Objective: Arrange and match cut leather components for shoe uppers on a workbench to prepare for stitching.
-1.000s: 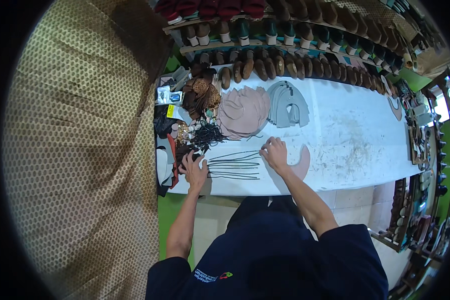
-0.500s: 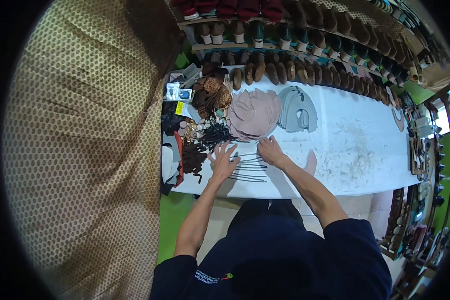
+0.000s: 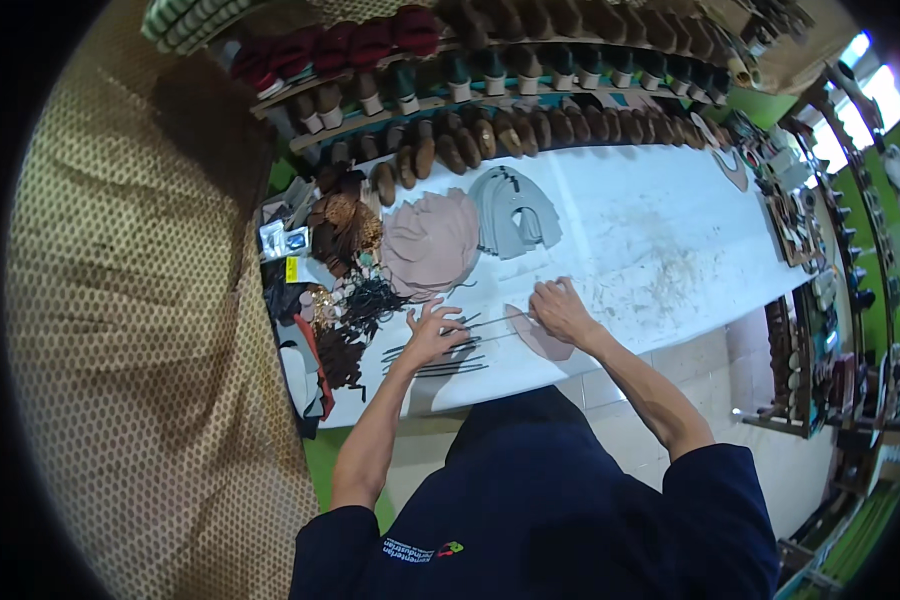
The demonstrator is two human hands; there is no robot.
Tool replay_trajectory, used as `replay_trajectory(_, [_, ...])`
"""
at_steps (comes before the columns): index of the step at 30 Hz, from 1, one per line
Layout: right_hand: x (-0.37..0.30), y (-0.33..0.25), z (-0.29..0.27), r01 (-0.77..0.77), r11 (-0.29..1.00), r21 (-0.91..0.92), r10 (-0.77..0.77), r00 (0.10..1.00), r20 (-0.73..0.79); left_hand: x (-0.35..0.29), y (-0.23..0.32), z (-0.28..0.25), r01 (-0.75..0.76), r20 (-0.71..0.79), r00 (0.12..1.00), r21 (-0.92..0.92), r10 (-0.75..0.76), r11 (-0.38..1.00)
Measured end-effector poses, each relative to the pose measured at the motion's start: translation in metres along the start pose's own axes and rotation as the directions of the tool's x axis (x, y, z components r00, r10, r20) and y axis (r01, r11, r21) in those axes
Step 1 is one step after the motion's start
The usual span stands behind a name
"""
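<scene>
Several thin dark strips (image 3: 448, 367) lie side by side on the white tabletop, close to its near edge. My left hand (image 3: 433, 335) rests over them with its fingers spread. To the right, my right hand (image 3: 562, 312) has its fingers closed in a pinch on one thin dark strip (image 3: 500, 319), which stretches leftward toward my left hand. Below that strip and partly under my right hand lies a curved pale pink piece (image 3: 542, 340). Beyond my left hand sits a round stack of pale pink pieces (image 3: 430, 240), and beside it a fan of grey curved pieces (image 3: 515, 210).
At the table's left end are tangled black strips (image 3: 370, 303), dark brown strips (image 3: 341, 358) and brown and spotted material (image 3: 345, 225). Brown shoe lasts (image 3: 450, 150) line the back edge under shelves of heeled shoes (image 3: 495, 75). A patterned curtain (image 3: 140, 330) hangs at left.
My right hand has moved right, away from my left hand, drawing a strip across the pink piece. The whole view has shifted and turned with my head.
</scene>
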State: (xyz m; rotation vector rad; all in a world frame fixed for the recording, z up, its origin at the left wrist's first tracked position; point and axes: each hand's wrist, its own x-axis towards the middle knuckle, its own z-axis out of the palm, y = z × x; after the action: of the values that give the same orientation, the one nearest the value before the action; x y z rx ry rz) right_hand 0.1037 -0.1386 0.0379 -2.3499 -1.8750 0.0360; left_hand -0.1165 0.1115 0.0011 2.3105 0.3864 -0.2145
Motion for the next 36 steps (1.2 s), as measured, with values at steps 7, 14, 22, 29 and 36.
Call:
replay_trajectory(7, [-0.118,0.019,0.026,-0.244,0.97,-0.012,0.244,0.97,-0.016,0.041,0.038,0.032,-0.131,0.192,0.975,0.093,0.111,0.987])
replay_trajectory(14, [-0.168,0.037,0.044,-0.422,0.907,0.012,0.421,0.906,0.041,0.074,0.063,0.062,-0.163,0.213,0.968,0.135,0.132,0.977])
replay_trajectory(22, [-0.17,0.055,0.023,-0.608,0.698,0.38,0.605,0.783,0.143,0.078,0.075,0.075,-0.136,0.105,0.988,0.268,0.111,0.954])
replay_trajectory(29, [-0.127,0.038,0.028,-0.543,0.718,0.436,0.632,0.771,-0.081,0.063,0.072,0.073,0.002,-0.2,0.978,0.302,0.061,0.953])
replay_trajectory(36, [-0.035,-0.012,0.055,-0.194,0.859,0.474,0.312,0.932,-0.183,0.045,0.063,0.09,0.148,-0.442,0.897,0.262,-0.018,0.954])
